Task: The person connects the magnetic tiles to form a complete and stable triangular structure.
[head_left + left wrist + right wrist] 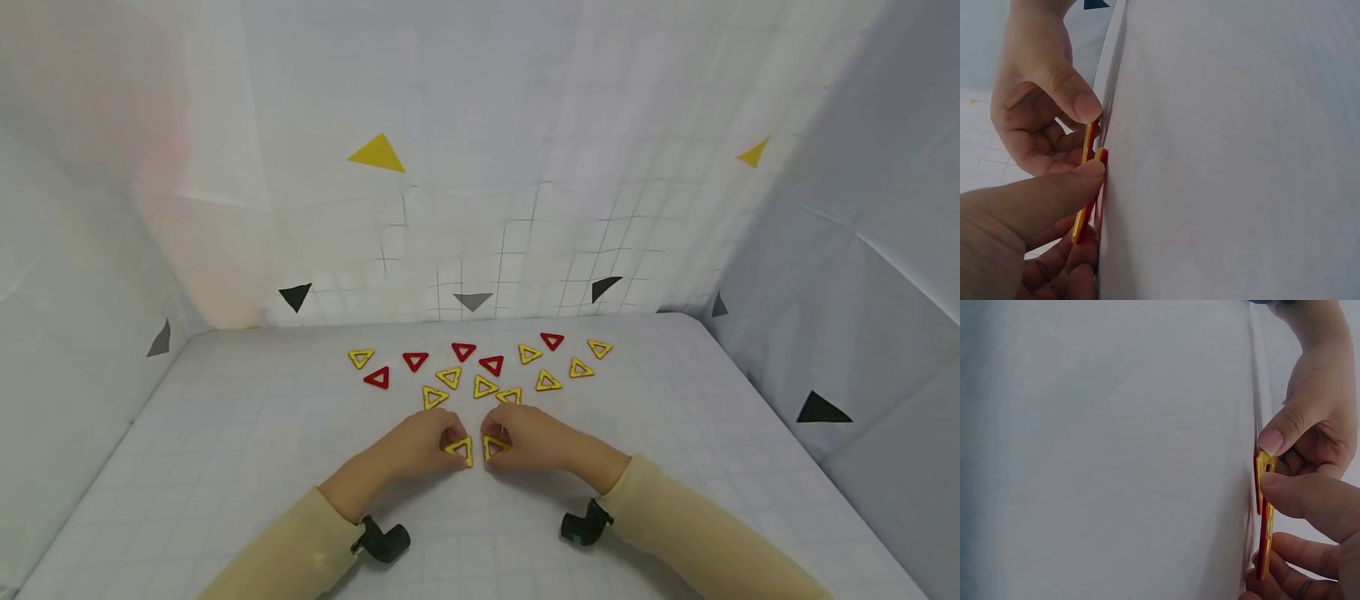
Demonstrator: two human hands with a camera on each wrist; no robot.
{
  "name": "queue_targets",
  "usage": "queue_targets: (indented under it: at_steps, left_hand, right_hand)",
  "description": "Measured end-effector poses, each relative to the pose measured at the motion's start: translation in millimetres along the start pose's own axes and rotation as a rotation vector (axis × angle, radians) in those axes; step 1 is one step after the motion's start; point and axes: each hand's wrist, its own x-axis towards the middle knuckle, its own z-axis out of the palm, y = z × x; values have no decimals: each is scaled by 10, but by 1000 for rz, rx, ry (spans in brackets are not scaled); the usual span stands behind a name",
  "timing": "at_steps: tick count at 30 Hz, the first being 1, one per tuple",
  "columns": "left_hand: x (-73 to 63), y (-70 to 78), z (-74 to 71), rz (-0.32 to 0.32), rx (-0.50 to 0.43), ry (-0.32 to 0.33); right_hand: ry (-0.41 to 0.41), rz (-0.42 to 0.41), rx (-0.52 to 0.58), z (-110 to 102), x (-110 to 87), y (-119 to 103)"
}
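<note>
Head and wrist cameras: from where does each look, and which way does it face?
Head: worn on the head, facing forward and down at the table; left hand, right hand and sleeves show.
Left wrist: on that wrist, facing the held triangles; left hand nearest, right hand beyond.
Right wrist: on that wrist, facing the same held triangles; right hand nearest, left hand beyond.
Shared: both wrist views show both hands; triangles nearly edge-on.

My head view: right hand hides part of far yellow triangle; left sleeve, right sleeve cut by bottom edge. Left-wrist view: left hand cropped; can't see held triangle's opening edge-on.
</note>
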Motion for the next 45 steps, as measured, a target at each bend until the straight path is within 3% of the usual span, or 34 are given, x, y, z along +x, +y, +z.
queue_targets:
  at_steps: [35,45]
  left_hand:
    - [-14,31,15,40,9,-12]
    - [-1,9,11,34,-12,-12]
  right_hand:
    - [-6,-21,3,57,81,-8]
    - [-5,12,29,50,74,-17]
